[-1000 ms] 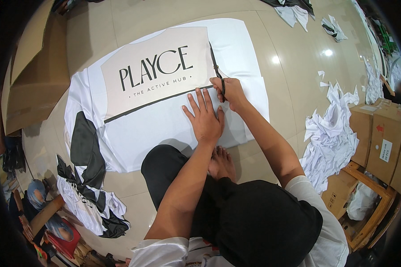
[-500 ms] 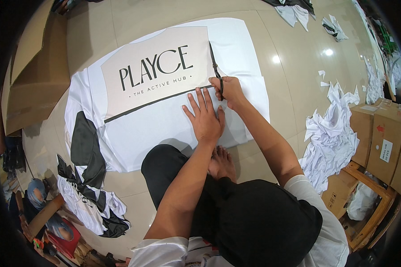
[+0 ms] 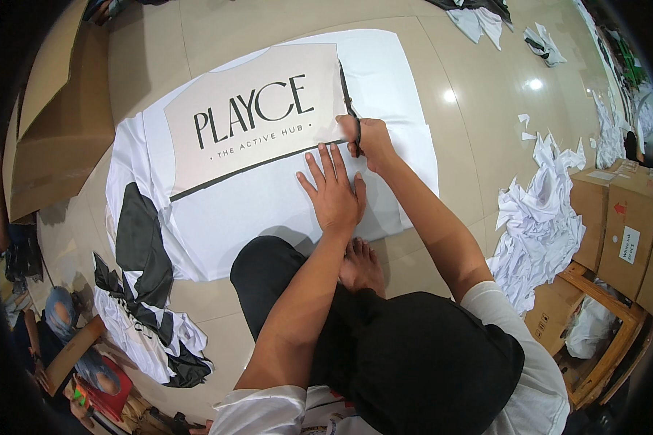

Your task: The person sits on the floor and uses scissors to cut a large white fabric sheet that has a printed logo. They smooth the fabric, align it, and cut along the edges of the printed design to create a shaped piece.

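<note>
A pale pink fabric panel [image 3: 218, 94] with dark lettering and a black strip along its near edge lies on white cloth [image 3: 388, 76] spread on the floor. My left hand [image 3: 334, 194] rests flat, fingers spread and fingertips by the panel's near edge, close to its right corner. My right hand [image 3: 374, 143] grips a pair of dark scissors [image 3: 347, 101], fingers in the handles. The blades point away from me along the panel's right edge. Motion blurs my right thumb, and the fingers partly cover the handles.
Dark and white fabric pieces [image 3: 145, 246] lie at the left, below an open cardboard box [image 3: 72, 123]. White scraps [image 3: 533, 225] are heaped on the right, near stacked cartons [image 3: 617, 217] and a wooden frame [image 3: 606, 362]. At the lower left edge, another person's hand shows.
My right hand has shifted slightly away from me and left with the scissors, and the thumb has moved. My left hand stays in place.
</note>
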A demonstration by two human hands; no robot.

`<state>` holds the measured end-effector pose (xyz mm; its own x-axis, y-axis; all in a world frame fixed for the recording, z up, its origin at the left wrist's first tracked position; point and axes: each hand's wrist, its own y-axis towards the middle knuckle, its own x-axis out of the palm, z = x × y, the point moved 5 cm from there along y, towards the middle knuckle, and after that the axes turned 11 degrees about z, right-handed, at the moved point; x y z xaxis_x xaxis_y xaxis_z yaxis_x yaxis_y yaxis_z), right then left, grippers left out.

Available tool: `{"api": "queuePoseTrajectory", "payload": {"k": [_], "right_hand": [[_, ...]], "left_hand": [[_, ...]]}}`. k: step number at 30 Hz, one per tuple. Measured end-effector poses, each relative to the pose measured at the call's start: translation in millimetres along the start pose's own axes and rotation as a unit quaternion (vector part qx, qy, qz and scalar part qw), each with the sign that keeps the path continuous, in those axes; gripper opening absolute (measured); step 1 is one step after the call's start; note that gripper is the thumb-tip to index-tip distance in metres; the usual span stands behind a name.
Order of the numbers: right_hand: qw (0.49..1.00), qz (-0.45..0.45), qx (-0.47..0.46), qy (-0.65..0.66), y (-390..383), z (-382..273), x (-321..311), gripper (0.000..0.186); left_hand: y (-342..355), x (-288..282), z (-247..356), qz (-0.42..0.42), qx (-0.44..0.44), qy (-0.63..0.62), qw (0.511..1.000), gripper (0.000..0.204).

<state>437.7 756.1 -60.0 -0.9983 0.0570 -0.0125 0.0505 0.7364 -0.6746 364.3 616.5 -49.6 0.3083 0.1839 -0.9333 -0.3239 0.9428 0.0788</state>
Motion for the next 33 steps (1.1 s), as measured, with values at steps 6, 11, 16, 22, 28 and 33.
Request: {"api": "queuePoseTrajectory", "payload": {"k": [6, 11, 16, 22, 28, 33], "right_hand": [[1.0, 0.0, -0.005, 0.0, 5.1, -2.9, 6.6, 0.035], [1.0, -0.007, -0.011, 0.002, 8.2, -0.6, 7.6, 0.034], [1.0, -0.006, -0.007, -0.006, 9.9, 4.3, 8.5, 0.032], [1.0, 0.005, -0.003, 0.011, 11.0, 3.6, 8.0, 0.034], [1.0, 0.009, -0.009, 0.0, 6.4, -13.2, 14.5, 0.035], [1.0, 0.008, -0.003, -0.001, 13.7, -14.4, 18.0, 0.034]], "left_hand": [[0.3, -1.1, -0.7, -0.006, -0.003, 0.008, 1.0, 0.082], [0.2, -0.7, -0.7, -0.003, -0.002, 0.014, 1.0, 0.083], [0.5, -0.5, -0.9, -0.005, -0.005, 0.013, 1.0, 0.083], [-0.1, 0.5, -0.3, -0.004, -0.003, 0.019, 1.0, 0.083], [0.9, -0.9, -0.4, -0.016, -0.007, 0.021, 1.0, 0.083], [1.8, -1.7, 0.7, -0.027, -0.01, 0.018, 0.999, 0.083]]}}
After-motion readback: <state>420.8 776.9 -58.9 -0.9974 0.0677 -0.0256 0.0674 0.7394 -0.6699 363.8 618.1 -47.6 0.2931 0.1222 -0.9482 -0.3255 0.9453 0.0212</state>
